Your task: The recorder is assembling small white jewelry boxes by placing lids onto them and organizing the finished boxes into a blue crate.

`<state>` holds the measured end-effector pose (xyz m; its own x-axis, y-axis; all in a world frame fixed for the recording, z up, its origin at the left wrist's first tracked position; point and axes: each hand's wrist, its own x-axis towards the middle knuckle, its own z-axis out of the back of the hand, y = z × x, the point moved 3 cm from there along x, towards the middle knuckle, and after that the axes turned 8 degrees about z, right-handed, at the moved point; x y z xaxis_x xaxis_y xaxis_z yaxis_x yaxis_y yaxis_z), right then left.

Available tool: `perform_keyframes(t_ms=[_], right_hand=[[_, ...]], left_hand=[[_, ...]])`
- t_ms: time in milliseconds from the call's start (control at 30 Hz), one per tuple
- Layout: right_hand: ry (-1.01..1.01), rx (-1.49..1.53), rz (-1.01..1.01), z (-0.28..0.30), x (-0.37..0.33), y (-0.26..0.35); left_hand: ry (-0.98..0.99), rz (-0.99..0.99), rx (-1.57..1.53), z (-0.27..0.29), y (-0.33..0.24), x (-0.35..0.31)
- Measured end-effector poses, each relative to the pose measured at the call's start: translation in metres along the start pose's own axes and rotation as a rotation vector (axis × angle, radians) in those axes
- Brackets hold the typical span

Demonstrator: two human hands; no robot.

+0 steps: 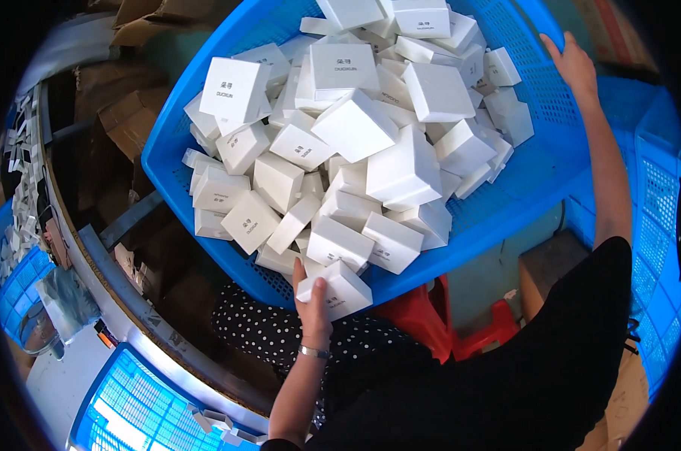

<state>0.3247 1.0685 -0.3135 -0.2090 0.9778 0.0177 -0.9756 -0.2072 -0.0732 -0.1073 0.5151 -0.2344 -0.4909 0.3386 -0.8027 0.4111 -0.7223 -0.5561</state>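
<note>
A large blue plastic basket (177, 98) lies tilted in front of me, heaped with several small white cardboard boxes (345, 68) carrying dark print. At its near rim my left hand (313, 307) has its thumb and fingers around one white box (340, 292), which sits at the edge of the heap. My right hand (573, 66) grips the basket's far right rim, arm stretched out; some of its fingers are hidden by the rim. Bare basket floor shows between the heap and my right forearm.
On the left runs a worktable edge (100, 286) with small white pieces beyond it. Another blue basket (141, 395) stands at lower left. A red plastic stool (431, 319) is under the basket. Stacked blue crates (656, 195) stand at right; open cardboard boxes (134, 124) lie at back left.
</note>
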Motion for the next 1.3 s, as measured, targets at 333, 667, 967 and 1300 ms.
perform_keyframes(t_ms=[333,667,967,1300], right_hand=[[-0.022,-0.022,0.012,-0.018,0.002,-0.015],[-0.064,0.015,0.027,-0.005,-0.002,0.004],[-0.132,0.027,0.057,0.0,-0.006,0.009],[-0.088,0.001,0.038,0.011,-0.01,0.01]], left_hand=[[0.37,0.191,-0.132,-0.147,-0.13,-0.009],[0.794,0.157,-0.239,-0.285,-0.223,0.017],[0.444,-0.401,0.237,-0.203,-0.245,0.074],[-0.223,-0.459,0.262,-0.047,-0.237,0.204]])
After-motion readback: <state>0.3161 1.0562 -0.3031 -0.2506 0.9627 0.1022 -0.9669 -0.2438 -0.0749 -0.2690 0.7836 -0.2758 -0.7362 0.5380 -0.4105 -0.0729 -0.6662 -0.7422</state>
